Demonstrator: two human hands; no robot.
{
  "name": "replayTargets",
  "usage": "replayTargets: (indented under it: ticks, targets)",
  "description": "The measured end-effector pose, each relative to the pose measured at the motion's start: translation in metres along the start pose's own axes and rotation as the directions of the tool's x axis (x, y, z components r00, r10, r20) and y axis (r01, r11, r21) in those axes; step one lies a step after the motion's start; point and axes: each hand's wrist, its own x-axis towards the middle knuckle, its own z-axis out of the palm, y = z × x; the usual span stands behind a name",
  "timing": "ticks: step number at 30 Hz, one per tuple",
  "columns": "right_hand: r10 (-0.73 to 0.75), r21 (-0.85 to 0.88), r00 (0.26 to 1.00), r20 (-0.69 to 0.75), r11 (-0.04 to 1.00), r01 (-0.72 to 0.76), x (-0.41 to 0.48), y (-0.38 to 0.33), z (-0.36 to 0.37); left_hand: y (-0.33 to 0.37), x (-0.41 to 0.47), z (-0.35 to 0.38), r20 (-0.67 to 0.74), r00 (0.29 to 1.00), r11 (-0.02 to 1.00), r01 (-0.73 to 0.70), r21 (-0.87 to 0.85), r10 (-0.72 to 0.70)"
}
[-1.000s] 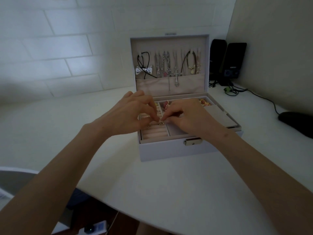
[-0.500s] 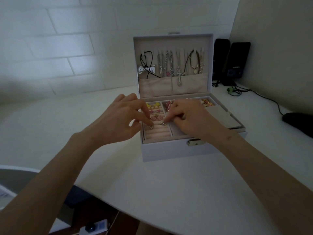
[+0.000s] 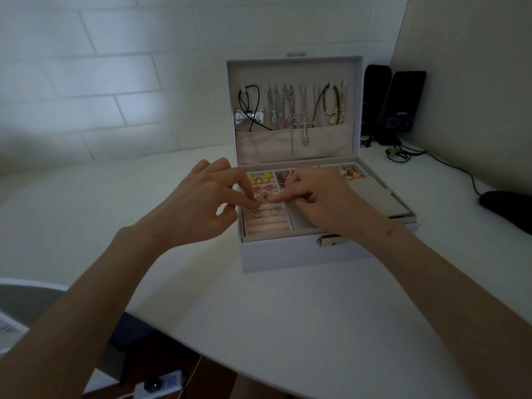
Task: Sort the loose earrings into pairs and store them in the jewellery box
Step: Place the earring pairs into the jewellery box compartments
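The right hand (image 3: 319, 197) hides the middle compartments of the jewellery box (image 3: 288, 256); whether it pinches the tiny pink earring (image 3: 263, 199) is unclear. The frame edge crops the black mouse (image 3: 509, 210)
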Motion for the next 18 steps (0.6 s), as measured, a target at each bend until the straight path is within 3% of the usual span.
replayTargets:
  ticks: [12,18]
  targets:
    - [-0.036,-0.037,0.997,0.073,0.999,0.039,0.0022,-0.0031,0.0019,-0.0017,0.0022,0.0073,0.048,0.999,0.998,0.018,-0.063,-0.015]
    - [0.083,0.088,0.996,0.009,0.993,-0.084,0.0009,-0.0032,-0.0027,0.0013,-0.0011,0.0059,0.004,0.997,0.994,0.077,-0.078,-0.077]
